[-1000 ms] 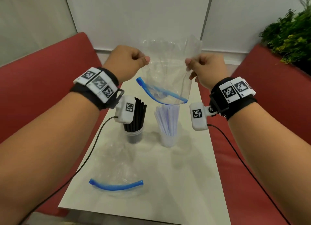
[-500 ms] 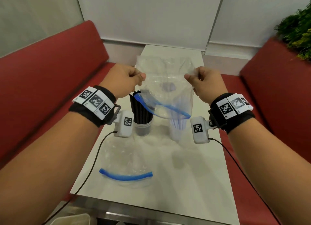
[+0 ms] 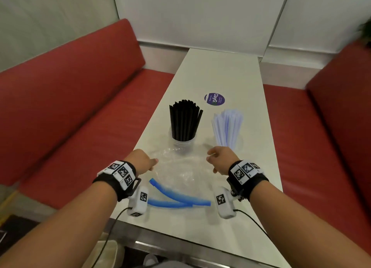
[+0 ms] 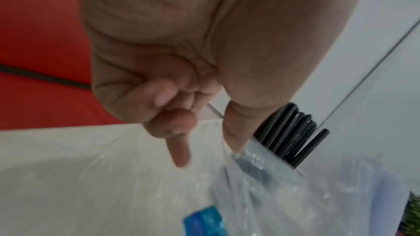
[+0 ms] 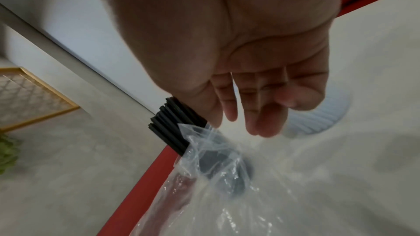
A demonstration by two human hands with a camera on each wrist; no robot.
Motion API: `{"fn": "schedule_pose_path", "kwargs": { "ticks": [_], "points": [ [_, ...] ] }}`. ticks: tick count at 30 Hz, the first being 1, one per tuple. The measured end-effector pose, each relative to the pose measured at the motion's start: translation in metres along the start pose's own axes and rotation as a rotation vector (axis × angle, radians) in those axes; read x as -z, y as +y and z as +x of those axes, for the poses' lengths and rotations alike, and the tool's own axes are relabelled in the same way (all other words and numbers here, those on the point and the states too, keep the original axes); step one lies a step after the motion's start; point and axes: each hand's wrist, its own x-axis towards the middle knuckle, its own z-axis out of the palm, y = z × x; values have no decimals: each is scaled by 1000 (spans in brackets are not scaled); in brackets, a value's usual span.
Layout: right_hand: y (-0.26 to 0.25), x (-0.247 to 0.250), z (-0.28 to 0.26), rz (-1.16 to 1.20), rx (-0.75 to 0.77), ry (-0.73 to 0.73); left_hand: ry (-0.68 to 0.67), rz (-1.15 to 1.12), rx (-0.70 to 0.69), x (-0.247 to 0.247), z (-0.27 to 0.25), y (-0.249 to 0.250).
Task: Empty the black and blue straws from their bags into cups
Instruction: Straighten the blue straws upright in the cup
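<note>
Black straws [image 3: 184, 121] stand in a clear cup [image 3: 183, 146] on the white table [image 3: 220, 71]. Pale blue straws [image 3: 227, 127] stand in a second clear cup [image 3: 240, 142] to its right. Two empty clear bags [image 3: 180, 171] lie overlapping in front of the cups, their blue zip strips [image 3: 180, 195] crossing near the table's front. My left hand [image 3: 152, 163] hovers at the bags' left edge, and in the left wrist view its thumb [image 4: 234, 132] just touches a bag corner [image 4: 254, 152] while the index finger points down apart from it. My right hand [image 3: 210, 157] hangs over the bags' right edge with fingers [image 5: 261, 114] straight, holding nothing.
A round purple sticker [image 3: 214, 99] sits on the table behind the cups. Red benches [image 3: 80, 107] run along both sides of the narrow table. The table's front edge [image 3: 180, 237] is close under my wrists. A green plant [image 3: 365, 33] is at the far right.
Both hands came down from chest height with the empty bag and let it go; it now lies on the first bag. My head has tilted down.
</note>
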Motion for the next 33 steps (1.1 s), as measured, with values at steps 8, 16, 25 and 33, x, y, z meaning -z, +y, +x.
{"fn": "schedule_pose_path", "kwargs": {
  "ticks": [8,16,25,33],
  "points": [
    [34,60,8,-177,-153,147,175,-225,-418,21,-29,91],
    [28,97,47,-183,-18,271,-33,56,-378,-37,10,192],
    [26,87,73,-108,164,215,10,-44,-502,-64,49,223],
    [43,104,74,166,276,297,-8,-352,-594,-50,71,224]
  ]
}}
